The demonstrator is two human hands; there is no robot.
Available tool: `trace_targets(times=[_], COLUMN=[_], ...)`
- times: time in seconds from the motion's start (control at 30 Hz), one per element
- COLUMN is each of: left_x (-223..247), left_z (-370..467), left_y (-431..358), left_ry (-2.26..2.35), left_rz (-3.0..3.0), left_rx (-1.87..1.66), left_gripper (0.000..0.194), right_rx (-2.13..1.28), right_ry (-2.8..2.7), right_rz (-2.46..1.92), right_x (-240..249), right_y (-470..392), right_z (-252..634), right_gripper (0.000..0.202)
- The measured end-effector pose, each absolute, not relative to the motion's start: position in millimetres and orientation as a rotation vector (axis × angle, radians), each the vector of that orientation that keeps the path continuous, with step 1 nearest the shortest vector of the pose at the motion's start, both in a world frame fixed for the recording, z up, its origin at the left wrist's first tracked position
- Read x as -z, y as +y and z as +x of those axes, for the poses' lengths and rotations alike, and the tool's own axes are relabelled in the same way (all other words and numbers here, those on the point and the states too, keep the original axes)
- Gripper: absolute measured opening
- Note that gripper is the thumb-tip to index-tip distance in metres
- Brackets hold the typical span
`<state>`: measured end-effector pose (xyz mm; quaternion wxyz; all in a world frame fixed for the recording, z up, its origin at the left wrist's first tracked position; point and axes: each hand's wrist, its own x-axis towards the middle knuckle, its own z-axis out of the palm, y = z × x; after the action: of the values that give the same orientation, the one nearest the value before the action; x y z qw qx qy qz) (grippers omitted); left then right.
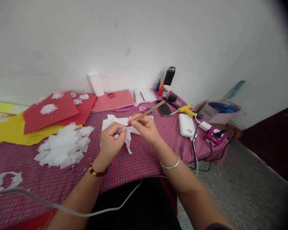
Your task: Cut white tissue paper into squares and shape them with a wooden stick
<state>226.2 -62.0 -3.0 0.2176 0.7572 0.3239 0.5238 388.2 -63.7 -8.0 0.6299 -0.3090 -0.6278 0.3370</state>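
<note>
My left hand [111, 143] pinches a small piece of white tissue paper [120, 129] between thumb and fingertips. In my right hand [146, 128] is a paintbrush [153, 108] with a flat wooden handle, slanting up to the right. Its dark tip meets the pinched paper, though the exact contact is too small to make out. Under both hands lie torn white sheets [128, 143] on the checked tablecloth [115, 169]. Just beyond my right hand sits a clear palette [147, 109] with pink and purple paint.
A white tissue-paper heap [62, 145] and red cards with paper flowers [51, 116] lie left. At right are a phone [164, 108], a yellow glue gun [187, 110], a white power bank [186, 125] and cables. Paint bottles [161, 89] and a black flask [169, 76] stand behind.
</note>
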Motion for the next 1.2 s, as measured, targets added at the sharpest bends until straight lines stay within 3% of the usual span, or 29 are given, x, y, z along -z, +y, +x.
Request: trace_targets(times=[0.83,1.03,1.2], left_x=[8.4,15.6,15.3], left_z=[230.1,230.8,228.6], left_y=[-61.7,-62.2,-62.4], left_ry=[1.018,0.987,0.981], left_rz=[2.105,1.854,1.859], left_rx=[-1.462,-1.488,-1.510], left_gripper=[0.009,0.026,0.013], right_rx=[-0.595,-0.591,-0.699], right_ry=[-1.571,-1.554,-1.443], right_rz=[-0.733,-0.755,-0.716], right_x=[4.0,5.3,7.1], right_y=[-69.0,-68.2,-67.0], right_z=[385.5,385.1,385.2], right_gripper=[0.015,0.014,0.013])
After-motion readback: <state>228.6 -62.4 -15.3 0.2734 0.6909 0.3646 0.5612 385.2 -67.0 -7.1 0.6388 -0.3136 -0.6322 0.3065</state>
